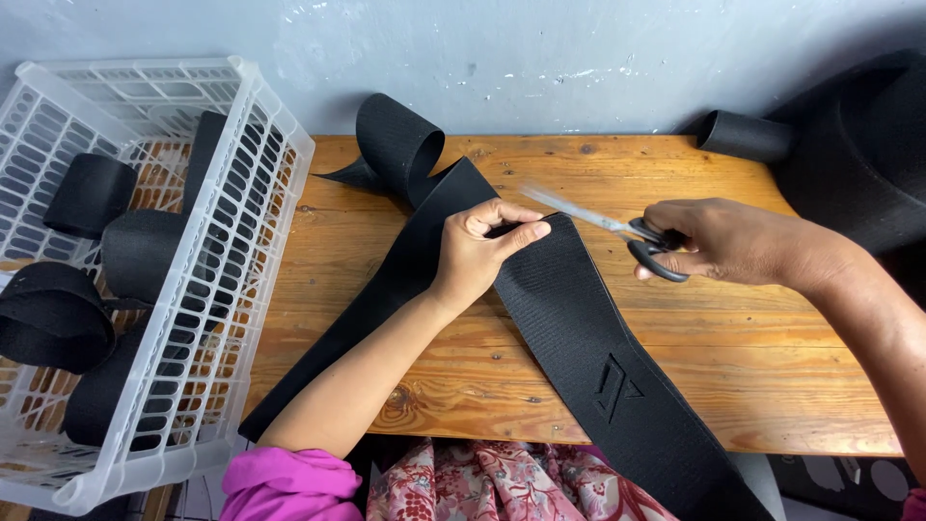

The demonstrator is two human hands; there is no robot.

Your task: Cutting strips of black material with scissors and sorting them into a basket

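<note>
A wide black elastic band (pixel 579 338) lies folded in a V across the wooden table (pixel 752 357), its far end curling up near the wall. My left hand (pixel 482 253) pinches the band at the fold, fingers closed on the fabric. My right hand (pixel 733 241) grips black-handled scissors (pixel 617 230), whose blades point left toward the fold and look blurred. The blade tips are close to my left thumb.
A white plastic crate (pixel 241 241) at the left holds several curled black band pieces (pixel 135 251). A large black roll (pixel 858 145) sits at the back right against the grey wall. The band hangs over the table's front edge above patterned fabric (pixel 482 482).
</note>
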